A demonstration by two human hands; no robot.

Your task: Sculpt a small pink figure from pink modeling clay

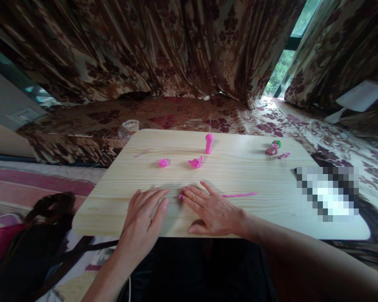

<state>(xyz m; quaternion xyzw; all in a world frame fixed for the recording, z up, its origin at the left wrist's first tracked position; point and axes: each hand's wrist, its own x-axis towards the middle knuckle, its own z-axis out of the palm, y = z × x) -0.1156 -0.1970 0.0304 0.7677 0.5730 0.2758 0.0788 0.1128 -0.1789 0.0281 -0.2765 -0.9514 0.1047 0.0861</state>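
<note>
A thin pink strand of what looks like modelling clay lies across the wooden table. My right hand rests flat over its left part, fingers stretched out, so that stretch is hidden; a small pink end shows by the fingertips. My left hand hovers or rests on the table to the left, fingers extended and holding nothing. Beyond the hands sit a crumpled pink clay piece and a pink petal-like piece. Farther back stands a pink post with a rounded top.
At the table's back right are a small green-rimmed item, a dark pink lump and a flat pink piece. A blurred-out rectangular object lies at the right. A clear plastic cup stands behind the left corner.
</note>
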